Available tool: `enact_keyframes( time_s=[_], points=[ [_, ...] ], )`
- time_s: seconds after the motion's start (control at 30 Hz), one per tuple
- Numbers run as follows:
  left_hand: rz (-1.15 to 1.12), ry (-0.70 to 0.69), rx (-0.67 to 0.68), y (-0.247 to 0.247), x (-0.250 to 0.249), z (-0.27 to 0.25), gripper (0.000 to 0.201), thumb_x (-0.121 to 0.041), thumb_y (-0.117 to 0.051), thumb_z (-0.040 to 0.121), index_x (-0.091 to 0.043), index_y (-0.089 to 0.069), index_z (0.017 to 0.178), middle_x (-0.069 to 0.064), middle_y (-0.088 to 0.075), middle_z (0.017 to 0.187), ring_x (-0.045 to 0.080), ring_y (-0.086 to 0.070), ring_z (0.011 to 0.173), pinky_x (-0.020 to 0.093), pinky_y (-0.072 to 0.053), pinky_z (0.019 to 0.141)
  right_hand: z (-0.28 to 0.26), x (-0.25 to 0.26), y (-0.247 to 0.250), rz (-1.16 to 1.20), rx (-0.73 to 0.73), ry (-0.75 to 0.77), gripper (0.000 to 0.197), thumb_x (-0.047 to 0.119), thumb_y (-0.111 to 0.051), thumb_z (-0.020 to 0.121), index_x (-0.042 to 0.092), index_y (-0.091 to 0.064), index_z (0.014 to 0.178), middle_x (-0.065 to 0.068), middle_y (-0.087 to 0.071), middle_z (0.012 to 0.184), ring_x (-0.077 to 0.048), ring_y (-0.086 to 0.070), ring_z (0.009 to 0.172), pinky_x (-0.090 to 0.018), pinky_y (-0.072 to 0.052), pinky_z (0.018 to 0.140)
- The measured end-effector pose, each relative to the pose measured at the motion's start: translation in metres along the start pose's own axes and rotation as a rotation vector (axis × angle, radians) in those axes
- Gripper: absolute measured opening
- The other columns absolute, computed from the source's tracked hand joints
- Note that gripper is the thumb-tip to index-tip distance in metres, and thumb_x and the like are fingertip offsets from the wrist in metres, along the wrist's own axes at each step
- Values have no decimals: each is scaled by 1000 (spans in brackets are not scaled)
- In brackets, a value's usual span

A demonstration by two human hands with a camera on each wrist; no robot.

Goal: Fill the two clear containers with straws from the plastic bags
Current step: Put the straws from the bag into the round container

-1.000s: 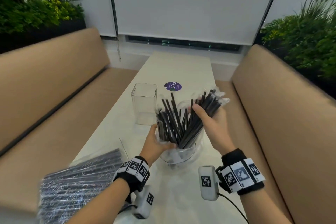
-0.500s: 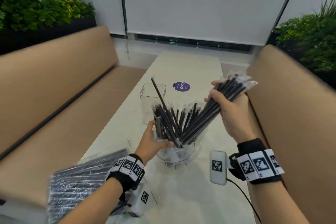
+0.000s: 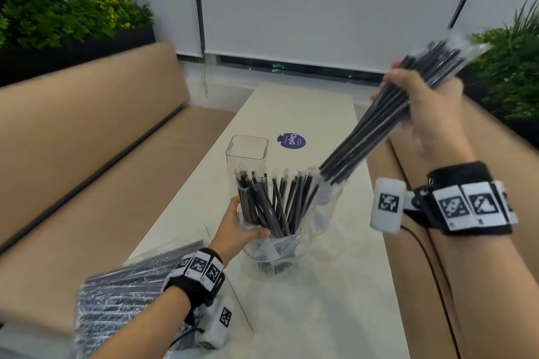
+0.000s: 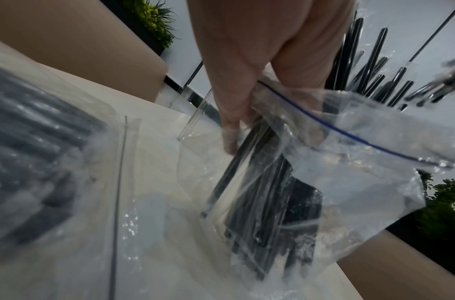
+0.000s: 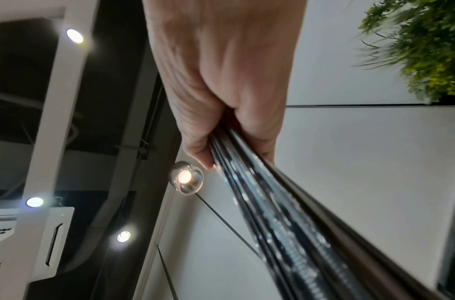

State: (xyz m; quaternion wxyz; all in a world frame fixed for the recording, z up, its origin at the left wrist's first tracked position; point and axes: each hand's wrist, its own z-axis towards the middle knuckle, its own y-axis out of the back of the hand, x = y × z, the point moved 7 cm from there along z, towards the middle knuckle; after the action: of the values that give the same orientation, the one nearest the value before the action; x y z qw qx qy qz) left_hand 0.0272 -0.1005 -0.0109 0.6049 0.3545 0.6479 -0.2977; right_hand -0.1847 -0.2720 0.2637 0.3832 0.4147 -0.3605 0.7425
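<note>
Tan padded benches (image 3: pixel 87 137) run along both sides of a long, smooth cream table (image 3: pixel 306 300), with pale roller blinds (image 3: pixel 320 3) and green planters (image 3: pixel 58 9) behind. At the table's near-left edge lies a crinkled clear plastic bag of black straws (image 3: pixel 122 288). Mid-table stands a clear container wrapped in a loose zip-seal bag (image 3: pixel 277 245), bristling with upright black straws (image 3: pixel 274 204); the left hand (image 3: pixel 236 230) curls round its side, thumb and fingers pressing the film. Just behind it stands an empty square clear plastic container (image 3: pixel 246 151), and beyond that a round purple sticker (image 3: pixel 291 140). The right hand (image 3: pixel 420 108), raised above the table's right side, grips tight a slanted bundle of glossy black wrapped straws (image 3: pixel 379 122), its lower ends hanging over the bagged container's rim.
</note>
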Motion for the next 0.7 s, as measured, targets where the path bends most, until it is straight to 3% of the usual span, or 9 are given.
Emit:
enact_keyframes(
  time_s=[0.07,0.17,0.3,0.4,0.53,0.63,0.7],
  points=[
    [-14,-13,-9,3,-1,-3,85,1,-86,64,-21,-41,132,-5,-58,125,11,-54,116,35,-38,108,14,19,-1,12,-38,102,8,3,-63,91,8,-60,96,-6,-61,96,-20,-65,87,-34,-61,81],
    [-16,-8,-17,8,3,-6,81,3,-85,64,-23,-44,129,-5,-61,122,5,-56,113,35,-40,107,27,7,-9,-127,-93,159,12,4,-64,90,15,-62,90,-2,-65,87,-18,-67,77,-33,-61,77],
    [-34,29,-37,14,12,-7,103,-13,-93,55,-23,-36,141,3,-52,141,22,-46,133,46,-34,114,17,-84,-25,-385,-29,63,7,12,-66,89,18,-65,91,-5,-67,84,-19,-63,75,-37,-56,71],
    [-48,46,-17,14,13,-9,109,-12,-93,56,-21,-31,145,2,-47,145,15,-57,120,41,-38,111,-2,-155,-19,-509,-71,-110,13,15,-67,90,7,-67,100,-5,-65,87,-15,-58,75,-27,-44,71],
    [-21,46,-17,13,14,-10,105,-6,-88,62,-17,-27,147,2,-44,145,9,-57,111,29,-39,104,-2,-193,13,-511,-198,-333,47,18,-75,84,-1,-53,122,-16,-64,117,-27,-62,103,-27,-42,80],
    [9,62,-30,14,14,-11,117,-18,-93,55,-19,-23,149,5,-38,152,23,-40,137,43,-28,117,16,-182,30,-603,-169,-382,81,26,-81,78,0,-36,140,-17,-54,138,-29,-55,121,-36,-46,98],
    [21,67,-25,13,11,-13,125,-26,-94,51,-23,-19,151,6,-29,157,27,-30,144,51,-24,118,24,-155,35,-697,-149,-337,90,32,-79,81,1,-27,147,-18,-44,149,-32,-46,134,-42,-40,110]
  ],
)
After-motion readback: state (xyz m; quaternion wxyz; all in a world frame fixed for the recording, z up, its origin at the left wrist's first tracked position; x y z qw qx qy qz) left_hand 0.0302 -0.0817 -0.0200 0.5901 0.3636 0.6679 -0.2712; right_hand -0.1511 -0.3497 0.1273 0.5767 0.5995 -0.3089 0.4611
